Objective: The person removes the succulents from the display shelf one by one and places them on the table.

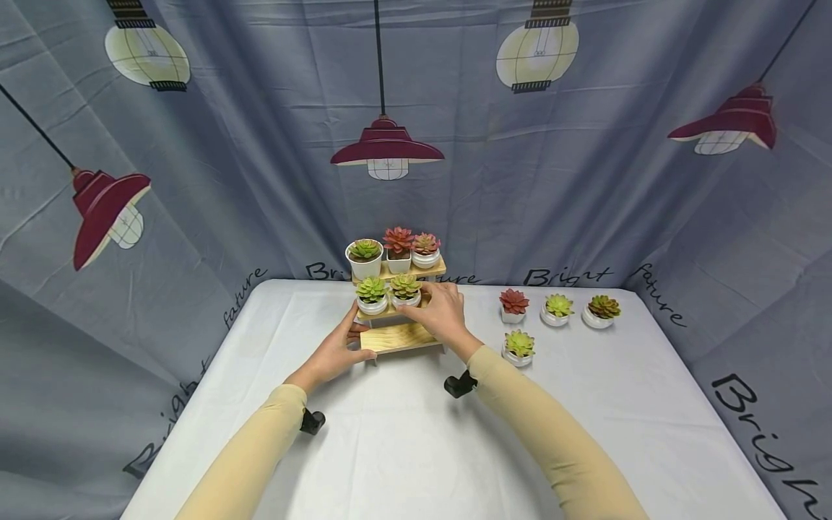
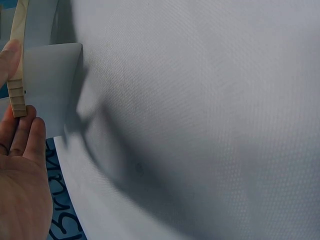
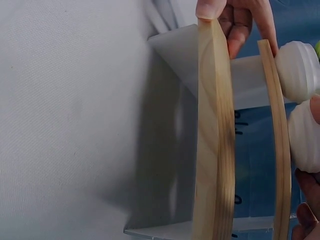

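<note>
A three-tier wooden plant stand (image 1: 398,338) with white side panels stands at the back of the table. My left hand (image 1: 334,352) holds the left end of its bottom shelf, thumb at the front and fingers around the end, as the left wrist view also shows. My right hand (image 1: 447,314) grips a green succulent in a round white pot (image 1: 406,290) at the middle shelf. Left of it on that shelf sits another green succulent (image 1: 373,295). The top shelf bears a green succulent (image 1: 365,258), a red one (image 1: 399,249) and a pinkish one (image 1: 425,250).
Right of the stand, on the white-covered table (image 1: 390,448), are a red succulent (image 1: 513,306), a yellow-green one (image 1: 557,310), a dark green one (image 1: 601,311) and, nearer, a light green one (image 1: 518,348). A grey printed curtain (image 1: 273,180) hangs behind.
</note>
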{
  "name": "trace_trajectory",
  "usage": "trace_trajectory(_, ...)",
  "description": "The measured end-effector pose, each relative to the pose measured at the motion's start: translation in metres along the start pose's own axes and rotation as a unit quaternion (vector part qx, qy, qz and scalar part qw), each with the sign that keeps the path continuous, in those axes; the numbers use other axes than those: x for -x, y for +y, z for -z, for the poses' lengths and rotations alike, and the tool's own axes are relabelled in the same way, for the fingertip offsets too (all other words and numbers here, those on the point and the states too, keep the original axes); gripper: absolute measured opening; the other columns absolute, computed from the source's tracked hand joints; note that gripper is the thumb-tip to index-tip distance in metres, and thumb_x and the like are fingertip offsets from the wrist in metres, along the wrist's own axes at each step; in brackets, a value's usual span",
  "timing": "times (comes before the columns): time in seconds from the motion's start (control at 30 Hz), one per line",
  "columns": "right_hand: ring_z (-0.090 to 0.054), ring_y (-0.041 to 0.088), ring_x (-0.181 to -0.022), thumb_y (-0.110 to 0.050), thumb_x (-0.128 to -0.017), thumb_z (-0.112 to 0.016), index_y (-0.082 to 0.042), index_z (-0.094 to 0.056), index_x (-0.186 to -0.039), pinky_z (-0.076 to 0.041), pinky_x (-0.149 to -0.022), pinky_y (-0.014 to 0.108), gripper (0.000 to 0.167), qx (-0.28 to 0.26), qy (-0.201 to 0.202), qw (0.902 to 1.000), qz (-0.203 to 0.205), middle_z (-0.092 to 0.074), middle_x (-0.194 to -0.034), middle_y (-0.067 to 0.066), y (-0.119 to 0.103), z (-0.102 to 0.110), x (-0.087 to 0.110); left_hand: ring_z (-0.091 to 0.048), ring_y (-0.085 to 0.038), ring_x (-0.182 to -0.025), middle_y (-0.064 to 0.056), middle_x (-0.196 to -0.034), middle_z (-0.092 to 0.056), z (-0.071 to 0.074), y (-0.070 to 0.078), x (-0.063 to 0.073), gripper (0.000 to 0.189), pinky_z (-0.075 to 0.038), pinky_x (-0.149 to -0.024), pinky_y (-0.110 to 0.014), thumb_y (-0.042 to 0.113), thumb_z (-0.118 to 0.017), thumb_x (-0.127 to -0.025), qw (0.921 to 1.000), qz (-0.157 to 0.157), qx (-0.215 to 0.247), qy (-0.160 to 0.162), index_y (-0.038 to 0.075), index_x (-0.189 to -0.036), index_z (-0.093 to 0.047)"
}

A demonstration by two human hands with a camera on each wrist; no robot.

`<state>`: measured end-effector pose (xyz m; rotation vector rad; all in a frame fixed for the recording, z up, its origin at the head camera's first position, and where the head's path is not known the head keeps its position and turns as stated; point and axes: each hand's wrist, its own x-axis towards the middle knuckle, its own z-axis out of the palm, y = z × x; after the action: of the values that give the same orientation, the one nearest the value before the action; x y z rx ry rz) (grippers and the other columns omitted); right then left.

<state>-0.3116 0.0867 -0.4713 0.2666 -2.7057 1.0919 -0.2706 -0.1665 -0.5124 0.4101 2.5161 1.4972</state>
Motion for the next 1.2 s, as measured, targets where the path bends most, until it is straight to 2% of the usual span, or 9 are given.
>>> trace_trajectory(0.2, -0.042, 0.030, -0.126, -0.061, -0.079, -0.081, -0.011, -0.066, -0.135, -0.029, -0.107, 0.049, 0.076, -0.002, -0.002, 1.0000, 0.000, -0.068, -0.113, 0.004, 0.000, 0.002, 0.001, -0.051, -0.035, -0.134, -0.015, -0.142, -0.052, 0.000, 0.001, 0.000, 0.119, -0.040, -0.115, -0.049, 0.017, -0.085, -0.087, 1.0000, -0.001, -0.002, 0.000, 0.032, -0.165, 0.004)
trace_trajectory(0.27, -0.042, 0.028, -0.124, -0.061, -0.079, -0.081, -0.011, -0.065, -0.137, -0.029, -0.107, 0.048, 0.078, -0.005, -0.002, 1.0000, -0.001, -0.068, -0.113, 0.003, 0.001, 0.004, 0.002, -0.050, -0.034, -0.135, -0.014, -0.142, -0.052, -0.001, 0.001, 0.000, 0.119, -0.040, -0.115, -0.048, 0.019, -0.085, -0.087, 1.0000, 0.002, -0.002, 0.000, 0.033, -0.165, 0.004)
trace_trajectory(0.63, -0.038, 0.029, -0.133, -0.058, -0.079, -0.082, -0.009, -0.062, -0.140, -0.029, -0.111, 0.053, 0.080, -0.032, -0.003, 0.9994, -0.010, -0.063, -0.132, 0.007, 0.000, 0.024, 0.008, -0.050, -0.035, -0.135, -0.014, -0.143, -0.052, -0.001, 0.003, 0.003, 0.119, -0.039, -0.115, -0.049, 0.019, -0.085, -0.087, 0.9999, 0.007, -0.008, 0.005, 0.033, -0.165, 0.004)
trace_trajectory(0.83, -0.040, 0.030, -0.132, -0.057, -0.077, -0.084, -0.012, -0.065, -0.137, -0.032, -0.110, 0.055, 0.077, -0.040, 0.004, 0.9991, -0.008, -0.063, -0.133, 0.008, -0.001, 0.036, 0.012, -0.049, -0.035, -0.135, -0.014, -0.142, -0.052, -0.001, 0.002, 0.003, 0.119, -0.040, -0.115, -0.050, 0.019, -0.085, -0.087, 0.9999, 0.007, -0.005, 0.005, 0.034, -0.165, 0.003)
trace_trajectory(1.2, -0.040, 0.028, -0.132, -0.062, -0.077, -0.083, -0.017, -0.060, -0.143, -0.039, -0.106, 0.056, 0.083, -0.062, -0.007, 0.9978, -0.023, -0.059, -0.138, 0.006, 0.003, 0.051, 0.019, -0.049, -0.035, -0.135, -0.013, -0.141, -0.052, 0.000, 0.003, 0.003, 0.119, -0.039, -0.116, -0.050, 0.018, -0.085, -0.087, 1.0000, 0.000, 0.000, 0.003, 0.033, -0.165, 0.003)
